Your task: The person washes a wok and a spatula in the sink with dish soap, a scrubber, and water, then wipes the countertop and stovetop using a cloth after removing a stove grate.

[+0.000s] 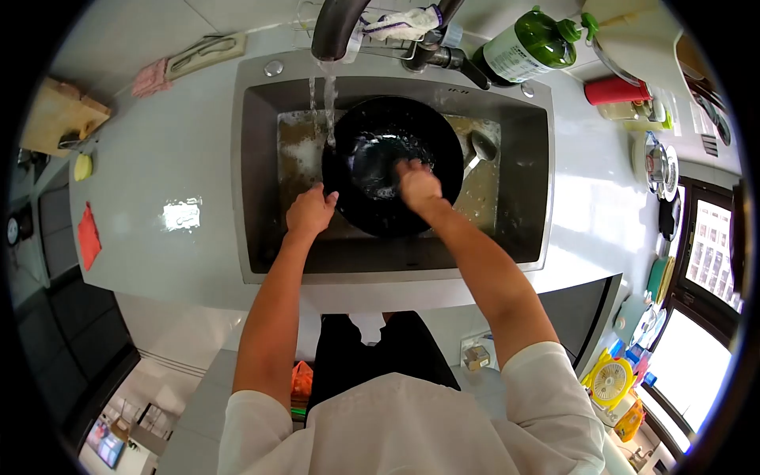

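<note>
A round black wok (366, 207) sits in the sink (526, 178), wet inside with some water at its bottom. My left hand (311, 211) grips the wok's near left rim, thumb toward the inside. Inside the wok, my right hand (418, 184) is bunched and slightly blurred against the inner surface; anything in its fingers is hidden. Water (329, 107) runs from the dark faucet (336, 32) at the wok's left edge. To the right of the wok a metal ladle (481, 147) leans in cloudy, sudsy water.
Behind the sink's right corner stands a green pump bottle (538, 47). A wire rack with a white cloth (404, 24) is behind the faucet. On the left counter lie a red cloth (89, 235) and a yellow item (83, 166). A red cup (616, 90) lies at right.
</note>
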Available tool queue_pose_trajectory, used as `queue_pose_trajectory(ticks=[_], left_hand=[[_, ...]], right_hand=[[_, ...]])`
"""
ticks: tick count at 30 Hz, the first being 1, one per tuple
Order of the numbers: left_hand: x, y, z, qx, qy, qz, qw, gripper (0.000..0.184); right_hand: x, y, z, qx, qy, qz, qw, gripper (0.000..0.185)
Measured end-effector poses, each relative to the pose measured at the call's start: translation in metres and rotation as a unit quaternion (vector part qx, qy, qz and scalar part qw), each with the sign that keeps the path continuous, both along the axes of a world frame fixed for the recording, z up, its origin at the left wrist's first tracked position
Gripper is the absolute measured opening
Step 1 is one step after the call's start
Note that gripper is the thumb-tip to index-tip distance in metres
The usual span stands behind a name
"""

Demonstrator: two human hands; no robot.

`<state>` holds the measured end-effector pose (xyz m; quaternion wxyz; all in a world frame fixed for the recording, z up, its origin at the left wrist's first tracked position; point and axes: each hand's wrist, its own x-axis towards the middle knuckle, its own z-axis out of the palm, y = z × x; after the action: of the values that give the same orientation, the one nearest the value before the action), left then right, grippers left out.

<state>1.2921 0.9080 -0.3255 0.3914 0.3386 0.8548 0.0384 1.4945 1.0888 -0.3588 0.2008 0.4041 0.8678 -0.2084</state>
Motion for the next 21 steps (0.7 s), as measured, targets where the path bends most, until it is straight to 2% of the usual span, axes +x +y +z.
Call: queue_pose_trajectory(ticks=[1,2,3,6,8,10,11,12,13,14,15,16,17,18,19,21], left_hand=[[0.0,0.0,-0.004,0.0,0.0,0.0,1.0,0.053],[-0.001,0.001,-0.007,0.001,0.001,-0.002,1.0,0.056],[-0.003,0.003,-0.007,0.0,0.003,-0.004,1.0,0.056],[-0.006,0.005,0.006,-0.038,-0.048,-0.014,0.998,0.053],[-0.014,0.005,0.016,-0.046,-0.189,0.042,0.98,0.061],[-0.015,0.004,0.017,-0.045,-0.186,0.031,0.981,0.065],[-0.017,0.007,0.02,-0.037,-0.177,0.019,0.983,0.069],[-0.017,0.008,0.019,-0.032,-0.18,0.016,0.983,0.069],[-0.016,0.005,0.015,-0.021,-0.169,0.028,0.985,0.071],[-0.014,0.002,0.011,-0.012,-0.16,0.041,0.986,0.073],[-0.013,0.001,0.008,-0.01,-0.163,0.042,0.986,0.073],[-0.013,0.0,0.003,0.005,-0.166,0.049,0.985,0.073],[-0.012,-0.003,-0.001,0.017,-0.168,0.057,0.984,0.073],[-0.012,-0.006,-0.005,0.017,-0.167,0.059,0.984,0.073],[-0.012,-0.008,-0.01,0.023,-0.128,0.019,0.991,0.074],[-0.013,-0.009,-0.014,0.025,-0.089,-0.023,0.995,0.075]], right_hand=[[-0.007,-0.014,-0.004,-0.034,-0.039,0.072,0.996,0.047],[-0.016,-0.026,-0.01,-0.058,-0.002,0.13,0.99,0.048],[-0.025,-0.038,-0.033,-0.033,0.081,0.163,0.983,0.047],[-0.07,-0.016,-0.05,0.015,0.195,0.13,0.972,0.043],[-0.083,0.031,-0.055,0.13,0.104,0.13,0.977,0.041],[-0.046,0.059,-0.049,0.166,0.138,0.093,0.972,0.043],[-0.026,0.054,-0.043,0.17,0.083,0.112,0.975,0.044],[-0.002,0.041,-0.058,0.154,0.091,0.07,0.981,0.042],[0.005,0.025,-0.042,0.042,0.007,0.023,0.999,0.042],[0.008,0.005,-0.051,0.018,-0.075,0.091,0.993,0.044],[-0.002,-0.018,-0.042,-0.049,-0.072,0.085,0.993,0.046],[-0.009,-0.035,-0.043,-0.084,0.042,0.127,0.987,0.046],[-0.03,-0.044,-0.056,-0.057,0.15,0.146,0.976,0.047],[-0.065,-0.042,-0.06,0.003,0.205,0.135,0.969,0.043],[-0.098,-0.027,-0.072,0.025,0.257,0.066,0.964,0.036],[-0.137,0.009,-0.069,0.171,0.421,-0.154,0.877,0.031]])
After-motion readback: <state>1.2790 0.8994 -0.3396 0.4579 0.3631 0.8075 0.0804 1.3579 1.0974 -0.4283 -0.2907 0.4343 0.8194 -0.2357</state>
